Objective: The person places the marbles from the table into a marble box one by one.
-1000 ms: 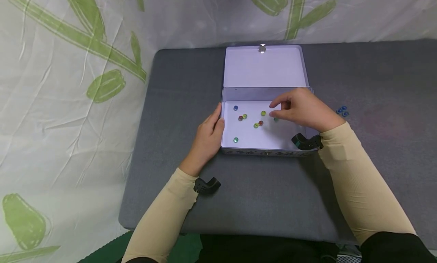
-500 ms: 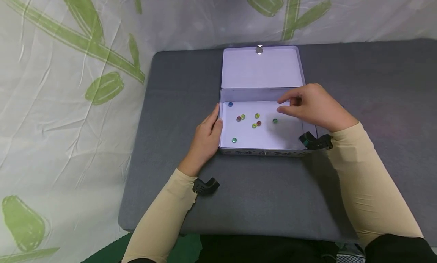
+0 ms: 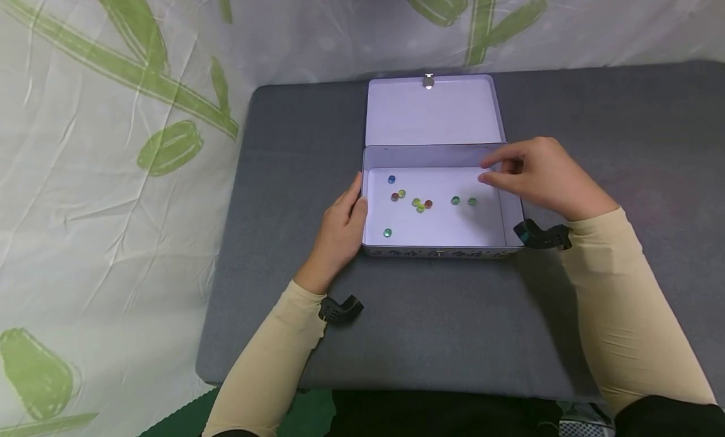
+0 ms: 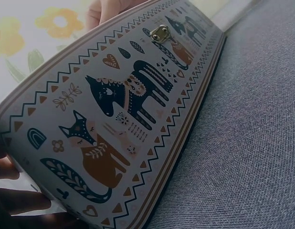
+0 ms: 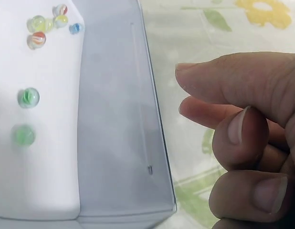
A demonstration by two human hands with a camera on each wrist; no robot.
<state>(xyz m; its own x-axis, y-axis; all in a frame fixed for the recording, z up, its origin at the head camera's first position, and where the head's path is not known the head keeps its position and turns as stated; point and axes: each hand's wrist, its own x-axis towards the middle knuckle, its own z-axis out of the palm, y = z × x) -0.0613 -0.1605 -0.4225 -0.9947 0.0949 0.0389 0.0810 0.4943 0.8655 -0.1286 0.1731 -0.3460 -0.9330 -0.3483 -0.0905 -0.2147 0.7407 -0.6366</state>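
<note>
An open tin box [image 3: 443, 252], white inside, stands on the grey table. Inside lie several glass marbles: a blue marble [image 3: 391, 179], a cluster of yellow marbles beside a red marble [image 3: 428, 204], two green marbles [image 3: 455, 200] right of centre, and a green marble [image 3: 387, 233] at the front left. My left hand [image 3: 340, 226] rests along the tin's left wall, thumb at the rim, fingers mostly straight. Over the tin's right end, my right hand [image 3: 544, 175] hovers; its thumb and index finger stand apart with nothing between them.
The tin's lid [image 3: 433, 113] lies folded back behind it, with a metal clasp [image 3: 428, 80] on its far edge. A leaf-patterned sheet [image 3: 102, 191] hangs at the left and back. The grey table [image 3: 306, 141] extends to both sides.
My right hand has moved right, away from the middle of the tin. One yellow marble has rolled toward the others. A second green marble now shows. Blue marbles on the table have become hidden.
</note>
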